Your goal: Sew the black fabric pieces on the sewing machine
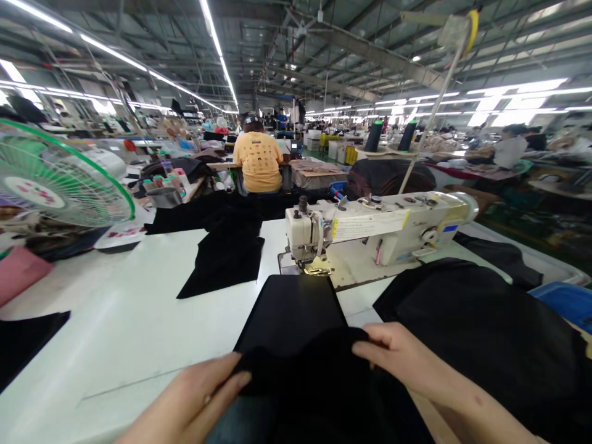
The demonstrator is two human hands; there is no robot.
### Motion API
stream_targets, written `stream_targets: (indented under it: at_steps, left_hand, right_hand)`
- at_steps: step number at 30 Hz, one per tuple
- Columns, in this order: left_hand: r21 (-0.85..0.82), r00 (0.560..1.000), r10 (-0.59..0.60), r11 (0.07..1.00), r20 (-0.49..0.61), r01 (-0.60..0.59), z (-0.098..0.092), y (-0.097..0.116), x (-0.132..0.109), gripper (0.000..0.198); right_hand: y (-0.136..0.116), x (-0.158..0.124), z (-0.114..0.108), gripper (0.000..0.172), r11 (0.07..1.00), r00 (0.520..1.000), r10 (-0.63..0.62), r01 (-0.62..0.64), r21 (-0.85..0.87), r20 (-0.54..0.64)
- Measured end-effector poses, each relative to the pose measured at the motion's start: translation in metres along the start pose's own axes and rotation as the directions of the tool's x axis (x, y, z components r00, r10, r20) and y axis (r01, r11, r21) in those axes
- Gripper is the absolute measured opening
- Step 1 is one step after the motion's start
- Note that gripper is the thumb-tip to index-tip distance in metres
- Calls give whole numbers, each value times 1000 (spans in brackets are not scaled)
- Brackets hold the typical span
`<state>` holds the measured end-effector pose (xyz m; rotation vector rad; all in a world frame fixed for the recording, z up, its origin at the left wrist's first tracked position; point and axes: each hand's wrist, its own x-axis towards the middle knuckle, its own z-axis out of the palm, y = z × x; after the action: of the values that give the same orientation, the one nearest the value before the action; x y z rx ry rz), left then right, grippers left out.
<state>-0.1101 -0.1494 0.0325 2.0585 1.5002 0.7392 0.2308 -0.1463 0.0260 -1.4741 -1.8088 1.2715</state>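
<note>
A piece of black fabric [319, 382] hangs between my two hands at the near edge of the white table. My left hand [203, 388] pinches its left edge between thumb and fingers. On the other side, my right hand [393, 348] grips the upper right edge in the same way. Beyond it, a flat black panel [296, 308] lies on the table and reaches toward the sewing machine [370, 234]. The machine's needle area, lit yellow, sits just past the panel's far edge. Whether the fabric and the panel are joined is hidden by the dark folds.
More black fabric pieces [226, 253] lie at the back of the table [139, 333], and a large black pile [476, 327] covers the right side. A green fan [60, 179] stands at left. A person in a yellow shirt [258, 160] sits ahead. A blue bin [564, 302] is at far right.
</note>
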Motion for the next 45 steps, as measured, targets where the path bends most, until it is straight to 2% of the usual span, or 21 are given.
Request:
stream_targets:
  at_steps: [2, 4, 7, 12, 14, 16, 19, 21, 22, 23, 24, 26, 27, 28, 30, 33, 36, 39, 43, 45]
  left_hand:
    - [133, 993, -30, 991, 115, 14, -4, -3, 30, 31]
    - [297, 991, -89, 953, 97, 57, -1, -3, 62, 31]
    - [437, 991, -121, 895, 53, 86, 17, -4, 106, 28]
    - [386, 990, -138, 915, 37, 113, 48, -16, 156, 4]
    - [327, 986, -161, 934, 36, 141, 53, -21, 164, 8]
    - [245, 985, -170, 957, 35, 156, 55, -23, 164, 13]
    - [86, 988, -151, 985, -14, 151, 51, -22, 151, 18]
    - [-28, 990, -130, 991, -61, 128, 45, -18, 136, 14]
    - [-141, 990, -127, 983, -62, 118, 42, -15, 128, 12]
    - [-294, 991, -130, 949, -43, 112, 38, -11, 120, 13]
    - [-467, 991, -136, 877, -12, 115, 34, -7, 113, 18]
    - [-748, 986, -157, 649, 47, 139, 28, 1, 102, 31]
    - [-820, 983, -174, 554, 53, 142, 26, 5, 98, 34]
    - [-850, 981, -192, 511, 34, 129, 24, 8, 95, 32]
    - [-858, 977, -209, 509, -50, 65, 23, 13, 92, 21]
    - [-800, 961, -193, 598, -196, -43, 22, 18, 90, 16]
    - [-731, 941, -187, 677, -283, -85, 20, 21, 88, 19]
    - [-727, 918, -236, 683, -318, -76, 20, 22, 87, 17]
    - [-802, 877, -375, 597, -301, -20, 21, 24, 88, 20]
    - [-819, 869, -402, 573, -287, -6, 22, 25, 89, 22]
  right_hand:
    - [9, 29, 6, 41, 993, 983, -39, 19, -113, -179]
    - [16, 59, 10, 39, 974, 937, -105, 29, -226, -333]
    - [24, 97, 13, 26, 963, 882, -135, 9, -270, -451]
    - [36, 129, 18, 20, 965, 828, -100, -54, -255, -552]
    - [37, 131, 19, 19, 971, 824, -105, -36, -236, -557]
    - [36, 126, 21, 17, 978, 820, -130, 14, -209, -558]
    - [29, 107, 23, 14, 981, 806, -187, 121, -153, -561]
    - [26, 90, 22, 21, 977, 783, -200, 208, -55, -589]
    - [26, 83, 20, 25, 969, 773, -188, 247, 15, -606]
    - [26, 76, 17, 27, 956, 767, -165, 279, 90, -621]
    - [26, 71, 14, 29, 940, 763, -136, 301, 162, -631]
    - [27, 65, 7, 31, 914, 763, -79, 312, 259, -642]
    - [27, 64, 4, 32, 907, 761, -54, 307, 287, -646]
    - [27, 64, 1, 33, 904, 759, -33, 300, 305, -650]
    - [25, 64, -3, 34, 907, 757, -1, 276, 318, -654]
    - [22, 63, -7, 36, 920, 754, 19, 244, 306, -657]
    - [24, 61, -9, 35, 929, 746, 39, 219, 299, -665]
    - [29, 61, -8, 37, 913, 754, 78, 209, 350, -652]
    - [28, 61, -3, 44, 820, 772, 179, 224, 526, -609]
    - [24, 61, -2, 44, 770, 762, 235, 233, 594, -604]
